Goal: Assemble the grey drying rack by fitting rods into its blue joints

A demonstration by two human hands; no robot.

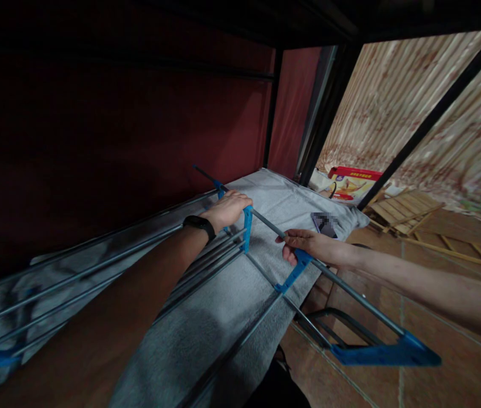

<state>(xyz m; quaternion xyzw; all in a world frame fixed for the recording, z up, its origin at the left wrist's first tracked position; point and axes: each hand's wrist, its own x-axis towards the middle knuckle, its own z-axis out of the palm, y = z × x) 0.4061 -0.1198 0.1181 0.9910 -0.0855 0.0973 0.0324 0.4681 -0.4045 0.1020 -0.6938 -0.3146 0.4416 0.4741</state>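
Observation:
A rack of grey metal tubes with blue plastic brackets, like a shoe rack, lies across a grey cloth-covered surface. My left hand, a black band on its wrist, is closed over the rack's end tube beside an upright blue bracket. To the right, my right hand pinches the same tube between thumb and fingers, just above another blue bracket. Past that hand the tube runs to a blue end piece beyond the surface's edge. My left forearm hides part of the rack's long tubes.
The grey cloth covers the surface under the rack. A phone lies near its far right edge. Black frame posts stand around it. Wooden slatted pieces and a red and yellow box are on the tiled floor beyond.

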